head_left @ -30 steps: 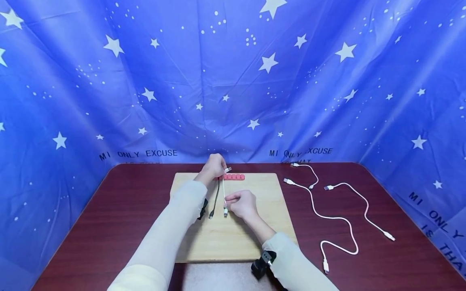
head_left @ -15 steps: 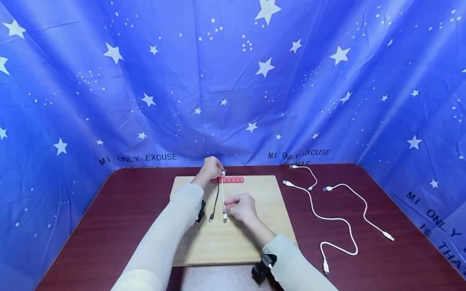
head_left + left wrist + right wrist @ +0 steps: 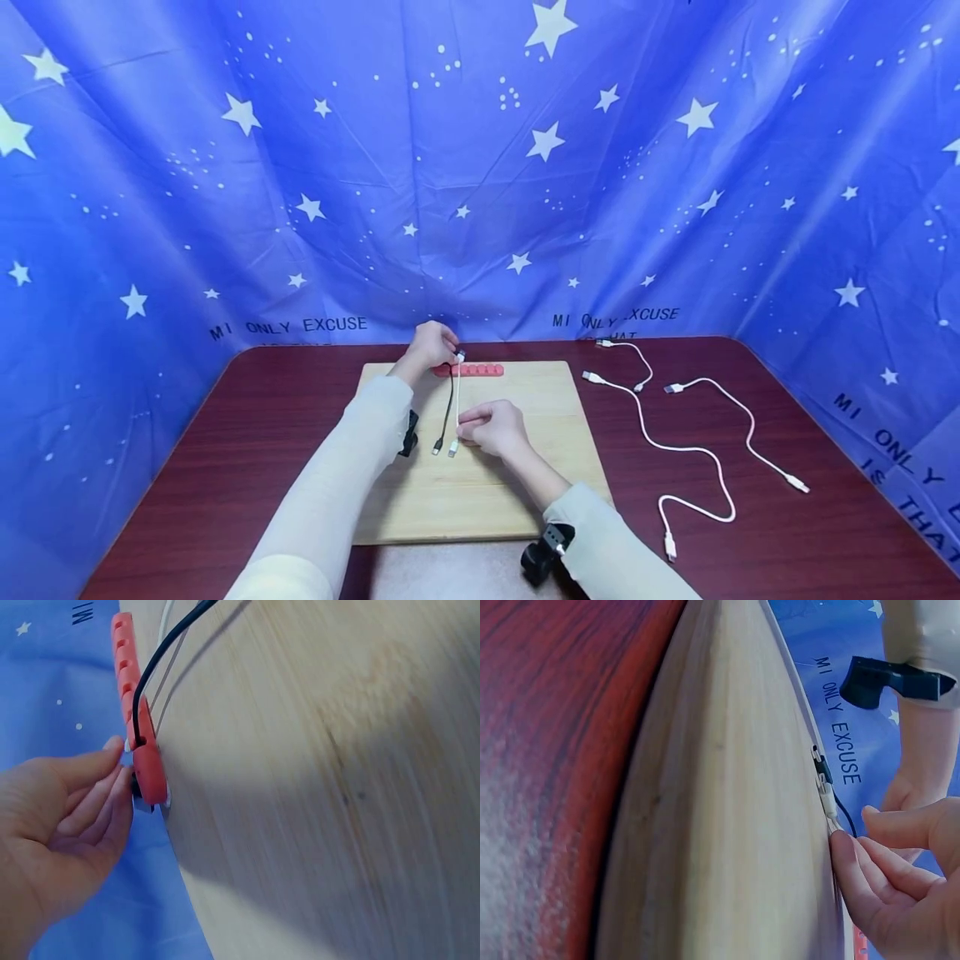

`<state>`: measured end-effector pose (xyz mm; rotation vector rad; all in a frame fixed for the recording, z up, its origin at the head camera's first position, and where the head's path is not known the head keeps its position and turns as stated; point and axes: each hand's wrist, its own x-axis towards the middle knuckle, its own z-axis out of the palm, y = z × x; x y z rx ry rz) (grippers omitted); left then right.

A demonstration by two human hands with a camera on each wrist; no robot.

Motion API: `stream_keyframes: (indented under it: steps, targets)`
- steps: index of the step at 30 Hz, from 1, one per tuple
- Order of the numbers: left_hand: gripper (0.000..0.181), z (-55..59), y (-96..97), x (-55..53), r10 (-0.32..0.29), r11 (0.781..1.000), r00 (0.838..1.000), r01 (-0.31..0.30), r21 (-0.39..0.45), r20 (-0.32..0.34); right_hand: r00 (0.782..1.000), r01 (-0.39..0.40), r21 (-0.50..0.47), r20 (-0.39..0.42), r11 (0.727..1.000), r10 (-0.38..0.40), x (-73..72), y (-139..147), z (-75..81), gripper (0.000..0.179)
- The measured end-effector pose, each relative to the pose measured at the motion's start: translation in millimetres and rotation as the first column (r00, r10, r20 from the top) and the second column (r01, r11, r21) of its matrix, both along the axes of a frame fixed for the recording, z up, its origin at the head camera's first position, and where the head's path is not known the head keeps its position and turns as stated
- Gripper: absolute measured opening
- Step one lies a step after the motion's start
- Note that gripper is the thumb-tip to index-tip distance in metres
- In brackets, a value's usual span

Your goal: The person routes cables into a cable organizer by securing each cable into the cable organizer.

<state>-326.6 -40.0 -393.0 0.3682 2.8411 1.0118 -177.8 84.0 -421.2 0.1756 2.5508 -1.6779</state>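
Observation:
A short white USB cable [image 3: 459,400] runs straight between my two hands over the wooden board. My left hand [image 3: 433,343] pinches its far end by the plug, at the back edge of the red cable clip strip [image 3: 483,370]. My right hand [image 3: 495,429] pinches the cable near its front plug [image 3: 826,799], thumb against fingers. A black cable [image 3: 161,649] sits in the end slot of the strip, its front plug [image 3: 437,447] lying beside the white one. In the left wrist view, fingertips are right behind the strip [image 3: 127,675], and the white plug is mostly hidden.
The wooden board [image 3: 525,483] lies on a dark red table [image 3: 285,417]. To its right are a short white cable [image 3: 647,357], a long wavy white cable [image 3: 675,448] and another white cable [image 3: 752,425]. A blue starry curtain [image 3: 420,167] hangs behind.
The white cable's far plug has swung from pointing right to pointing back and come down to the strip. Its front plug has shifted left, close to the black cable's plug.

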Motion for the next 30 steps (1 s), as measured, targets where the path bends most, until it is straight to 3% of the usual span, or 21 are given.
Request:
stream_keyframes:
  steps: [7, 8, 12, 16, 30]
  targets:
    - [0.028, -4.6, -5.8, 0.4, -0.023, 0.99, 0.996, 0.012, 0.138, 0.081, 1.0, 0.021, -0.025, -0.012, 0.999, -0.021, 3.0, 9, -0.2, 0.022]
    - [0.026, -8.0, -7.8, -1.1, -0.038, 0.984, 0.997, 0.026, 0.175, 0.062, 1.0, 0.022, -0.027, -0.022, 0.999, -0.023, 3.3, 11, 0.1, 0.022]
    - [0.027, -10.6, -9.4, 2.0, -0.03, 0.982, 0.997, 0.015, 0.191, 0.074, 0.998, 0.034, -0.034, -0.048, 0.999, -0.036, 3.4, 18, 0.4, 0.023]
    - [0.03, -4.9, -7.4, 15.8, -0.005, 0.983, 0.994, -0.014, 0.181, 0.106, 0.996, 0.055, -0.031, -0.067, 0.998, -0.057, 3.3, 29, 0.7, 0.023]
    - [0.022, -5.3, -11.3, 35.1, 0.035, 0.979, 0.997, -0.048, 0.198, 0.07, 0.993, 0.078, 0.027, -0.094, 0.997, -0.075, 6.7, 63, 6.4, 0.023]
